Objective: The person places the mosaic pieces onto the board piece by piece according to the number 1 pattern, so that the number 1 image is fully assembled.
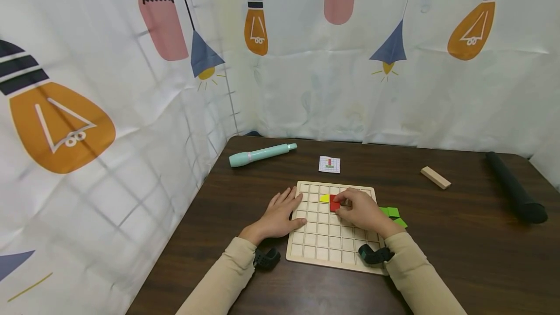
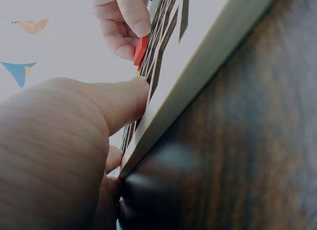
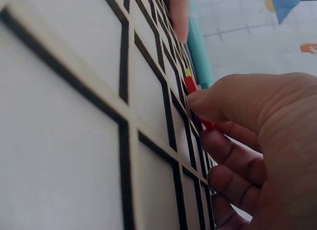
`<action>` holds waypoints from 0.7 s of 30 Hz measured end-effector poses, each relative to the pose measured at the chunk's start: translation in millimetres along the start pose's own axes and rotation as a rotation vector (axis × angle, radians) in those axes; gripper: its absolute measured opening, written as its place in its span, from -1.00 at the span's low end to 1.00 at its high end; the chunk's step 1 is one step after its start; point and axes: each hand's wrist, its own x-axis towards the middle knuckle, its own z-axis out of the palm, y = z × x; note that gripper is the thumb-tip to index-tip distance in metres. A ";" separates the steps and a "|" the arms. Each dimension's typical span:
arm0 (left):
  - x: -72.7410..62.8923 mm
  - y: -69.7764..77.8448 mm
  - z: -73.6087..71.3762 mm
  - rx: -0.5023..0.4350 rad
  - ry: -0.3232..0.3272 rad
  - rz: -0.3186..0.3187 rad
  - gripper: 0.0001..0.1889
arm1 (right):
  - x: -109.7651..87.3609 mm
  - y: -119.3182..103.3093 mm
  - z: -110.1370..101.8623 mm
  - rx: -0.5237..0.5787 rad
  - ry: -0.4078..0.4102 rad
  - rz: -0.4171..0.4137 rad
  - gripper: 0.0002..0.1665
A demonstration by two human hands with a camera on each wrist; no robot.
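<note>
A pale wooden grid board (image 1: 310,240) lies on the dark table. My right hand (image 1: 359,210) pinches a red block (image 1: 334,203) between thumb and fingers, low over the upper middle squares of the board; the right wrist view also shows the red block (image 3: 191,84) by the thumb tip. Just left of it, a yellow piece (image 1: 324,198) sits on the grid. My left hand (image 1: 280,215) lies with fingers extended along the board's left edge, its thumb (image 2: 126,102) on the rim.
Several green pieces (image 1: 393,211) lie right of the board, partly behind my right wrist. A small card with a printed grid pattern (image 1: 329,165) lies beyond it. Farther out are a mint-green tube (image 1: 262,154), a wooden block (image 1: 435,178) and a black cylinder (image 1: 516,189).
</note>
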 end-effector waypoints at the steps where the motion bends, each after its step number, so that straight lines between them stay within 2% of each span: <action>1: 0.2 -0.1 0.2 0.003 -0.001 -0.001 -0.22 | -0.1 0.0 -0.2 0.006 -0.005 0.007 -0.75; 15: -0.3 0.6 0.3 0.000 0.004 0.001 -0.22 | -0.7 3.9 -0.2 0.030 -0.030 -0.034 -0.77; 21: -1.7 0.9 0.0 -0.002 0.002 0.001 -0.22 | -0.1 4.0 1.4 0.039 -0.031 -0.024 -0.76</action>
